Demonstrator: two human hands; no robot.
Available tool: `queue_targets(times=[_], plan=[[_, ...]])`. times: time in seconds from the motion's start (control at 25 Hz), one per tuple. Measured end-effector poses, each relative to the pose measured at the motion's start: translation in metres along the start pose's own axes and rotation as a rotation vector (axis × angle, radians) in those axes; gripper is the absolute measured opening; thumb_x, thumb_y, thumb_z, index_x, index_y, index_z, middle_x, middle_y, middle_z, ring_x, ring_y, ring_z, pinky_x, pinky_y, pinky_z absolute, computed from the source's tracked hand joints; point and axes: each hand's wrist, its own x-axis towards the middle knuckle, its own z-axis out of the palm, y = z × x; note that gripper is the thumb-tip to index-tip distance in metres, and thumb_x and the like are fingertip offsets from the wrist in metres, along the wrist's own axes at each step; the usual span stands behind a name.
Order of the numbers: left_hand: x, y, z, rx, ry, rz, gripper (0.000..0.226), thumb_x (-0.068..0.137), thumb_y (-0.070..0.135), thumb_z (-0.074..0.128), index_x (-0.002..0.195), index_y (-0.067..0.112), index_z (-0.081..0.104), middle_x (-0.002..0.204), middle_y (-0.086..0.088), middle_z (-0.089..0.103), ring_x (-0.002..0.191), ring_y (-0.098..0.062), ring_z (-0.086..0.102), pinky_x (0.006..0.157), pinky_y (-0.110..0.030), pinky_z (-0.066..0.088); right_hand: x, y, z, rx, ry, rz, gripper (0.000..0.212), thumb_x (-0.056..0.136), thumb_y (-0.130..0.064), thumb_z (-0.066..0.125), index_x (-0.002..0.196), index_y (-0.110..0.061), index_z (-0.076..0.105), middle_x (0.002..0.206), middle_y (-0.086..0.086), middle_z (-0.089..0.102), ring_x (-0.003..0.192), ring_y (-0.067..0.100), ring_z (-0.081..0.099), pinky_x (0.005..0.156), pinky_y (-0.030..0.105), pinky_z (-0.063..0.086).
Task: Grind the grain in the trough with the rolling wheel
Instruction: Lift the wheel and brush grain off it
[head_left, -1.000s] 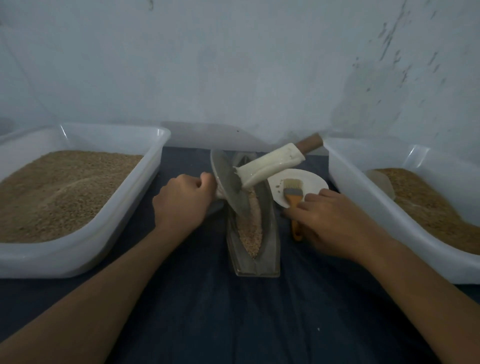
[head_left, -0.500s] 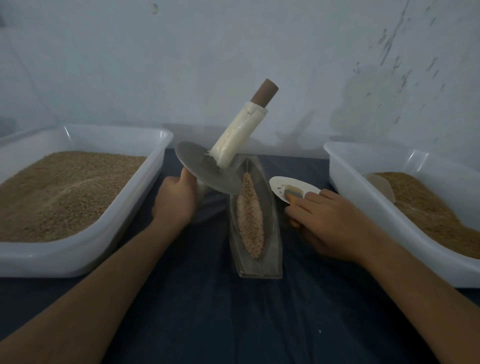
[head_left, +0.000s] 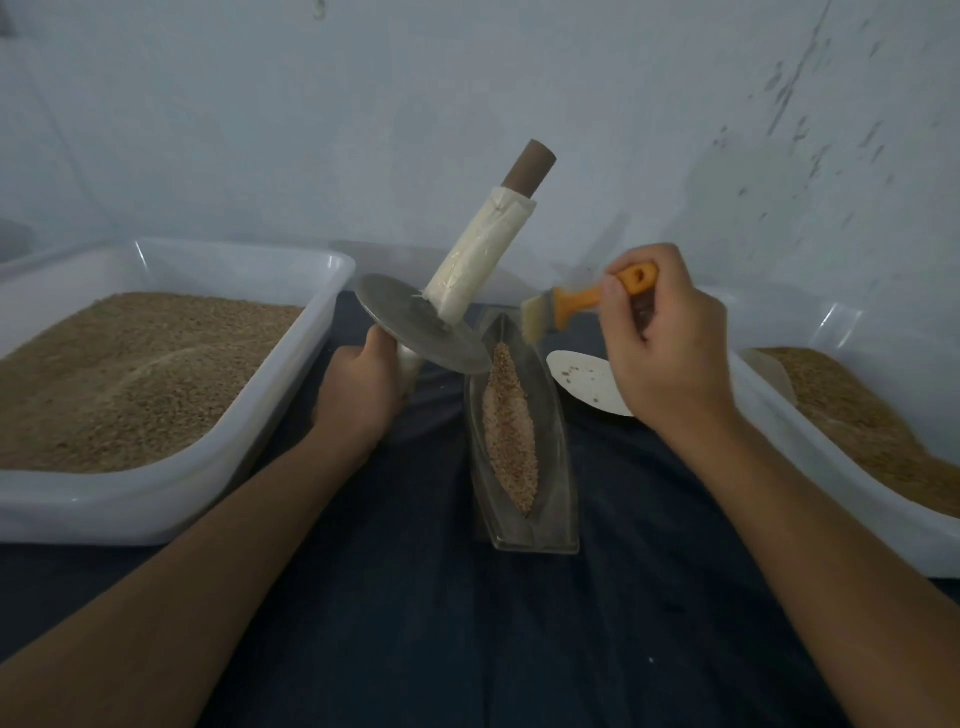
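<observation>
A boat-shaped metal trough stands at the centre of the dark cloth with a strip of ground grain along its bottom. My left hand grips the lower handle of the rolling wheel, which is lifted and tilted left of the trough, its wrapped upper handle pointing up. My right hand holds an orange-handled brush above the trough's far end, bristles pointing down-left.
A white tub of grain stands on the left and another white tub on the right. A small white dish lies right of the trough. A pale wall rises close behind.
My right hand has picked the brush up from the white dish and raised it over the trough's far end. The wheel stays lifted and tilted in my left hand.
</observation>
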Motion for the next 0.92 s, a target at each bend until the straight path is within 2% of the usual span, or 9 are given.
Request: queue_targets(times=[0.08, 0.2, 0.32, 0.48, 0.56, 0.64, 0.72, 0.92], plan=[[-0.001, 0.001, 0.0, 0.019, 0.001, -0.006, 0.059, 0.073, 0.075, 0.038, 0.062, 0.022, 0.064, 0.058, -0.007, 0.06, 0.061, -0.03, 0.052, 0.07, -0.049, 0.039, 0.001, -0.005, 0.017, 0.043, -0.039, 0.038, 0.01, 0.108, -0.027, 0.053, 0.106, -0.018, 0.056, 0.07, -0.009, 0.057, 0.06, 0.009, 0.057, 0.052, 0.018, 0.041], [-0.002, 0.001, -0.001, 0.032, -0.001, -0.006, 0.063, 0.074, 0.077, 0.037, 0.072, 0.019, 0.061, 0.066, -0.01, 0.059, 0.067, -0.032, 0.052, 0.07, -0.05, 0.039, -0.002, -0.004, 0.039, 0.02, -0.148, 0.08, 0.012, 0.108, -0.029, 0.051, 0.107, -0.018, 0.055, 0.068, -0.012, 0.053, 0.06, 0.006, 0.055, 0.052, 0.015, 0.035], [-0.002, 0.001, -0.001, 0.032, -0.007, -0.011, 0.062, 0.075, 0.077, 0.038, 0.07, 0.02, 0.06, 0.066, -0.01, 0.059, 0.068, -0.032, 0.051, 0.071, -0.051, 0.039, -0.008, -0.003, 0.046, 0.009, -0.203, 0.109, 0.012, 0.109, -0.026, 0.049, 0.105, -0.016, 0.055, 0.067, -0.011, 0.051, 0.06, 0.007, 0.055, 0.052, 0.015, 0.033], [-0.001, 0.001, -0.001, 0.024, -0.001, -0.023, 0.064, 0.074, 0.076, 0.036, 0.056, 0.022, 0.065, 0.057, -0.004, 0.059, 0.06, -0.029, 0.051, 0.069, -0.05, 0.039, -0.011, -0.008, 0.03, 0.016, -0.225, 0.167, 0.018, 0.106, -0.024, 0.05, 0.092, -0.015, 0.057, 0.061, -0.003, 0.055, 0.055, 0.013, 0.056, 0.049, 0.039, 0.044], [-0.001, 0.002, -0.001, -0.003, 0.002, -0.031, 0.059, 0.072, 0.075, 0.037, 0.052, 0.03, 0.068, 0.053, -0.001, 0.059, 0.053, -0.024, 0.051, 0.066, -0.046, 0.04, -0.006, -0.014, 0.019, 0.045, -0.187, 0.165, 0.022, 0.104, -0.026, 0.049, 0.087, -0.014, 0.056, 0.06, 0.002, 0.058, 0.054, 0.017, 0.059, 0.052, 0.046, 0.05], [-0.001, 0.002, -0.001, -0.03, 0.001, -0.027, 0.057, 0.073, 0.074, 0.037, 0.052, 0.032, 0.069, 0.054, -0.001, 0.06, 0.047, -0.019, 0.051, 0.062, -0.042, 0.04, 0.002, -0.019, 0.016, 0.05, -0.077, 0.155, 0.022, 0.103, -0.025, 0.049, 0.085, -0.013, 0.055, 0.058, -0.001, 0.054, 0.051, 0.015, 0.057, 0.05, 0.043, 0.05], [0.0, 0.0, -0.002, -0.056, 0.003, -0.021, 0.06, 0.073, 0.074, 0.037, 0.053, 0.026, 0.067, 0.055, -0.003, 0.059, 0.045, -0.017, 0.049, 0.057, -0.039, 0.038, 0.01, -0.02, 0.02, 0.035, 0.005, 0.135, 0.02, 0.104, -0.025, 0.049, 0.088, -0.014, 0.054, 0.057, -0.005, 0.051, 0.049, 0.013, 0.052, 0.045, 0.032, 0.042], [-0.001, 0.0, -0.004, -0.052, -0.017, -0.015, 0.06, 0.076, 0.071, 0.036, 0.048, 0.026, 0.063, 0.052, -0.003, 0.055, 0.042, -0.016, 0.046, 0.052, -0.036, 0.035, 0.01, -0.011, 0.046, -0.029, -0.106, 0.126, 0.013, 0.108, -0.022, 0.049, 0.1, -0.013, 0.055, 0.063, -0.009, 0.051, 0.056, 0.011, 0.054, 0.05, 0.021, 0.034]])
